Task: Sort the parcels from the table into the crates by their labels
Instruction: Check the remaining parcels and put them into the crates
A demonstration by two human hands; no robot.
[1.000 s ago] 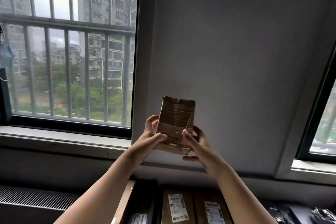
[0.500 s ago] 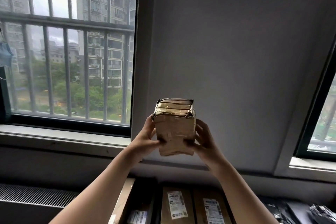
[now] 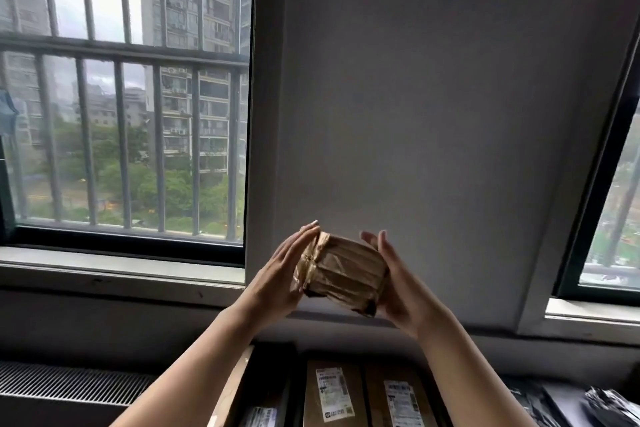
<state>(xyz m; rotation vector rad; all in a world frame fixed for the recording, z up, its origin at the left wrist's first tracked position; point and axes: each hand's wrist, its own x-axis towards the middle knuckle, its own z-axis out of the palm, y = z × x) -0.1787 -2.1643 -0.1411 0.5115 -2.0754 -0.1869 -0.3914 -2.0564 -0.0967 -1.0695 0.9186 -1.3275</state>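
A plain grey wall (image 3: 433, 97) fills most of the view. To its left is a big barred window (image 3: 121, 114) that looks out on tower blocks and trees, and part of a second window (image 3: 616, 218) shows at the right edge. A slatted radiator grille (image 3: 69, 383) runs under the left sill. Along the bottom edge lie two flat cardboard boxes (image 3: 332, 388) side by side, each with a white printed label facing up. Some dark plastic bags (image 3: 606, 406) lie to their right.

Both bare forearms reach up from the bottom of the view. Between the hands, held in the air in front of the wall and well above the boxes, is the parcel (image 3: 343, 274), a small brown block wrapped in shiny tape and tilted down to the right. The left hand (image 3: 280, 277) lies flat against its left end, its fingers (image 3: 304, 236) straight and pressed together. The right hand (image 3: 401, 288) supports the right end, its fingers (image 3: 377, 243) nearly straight and pointing up behind the parcel. Its label cannot be seen.
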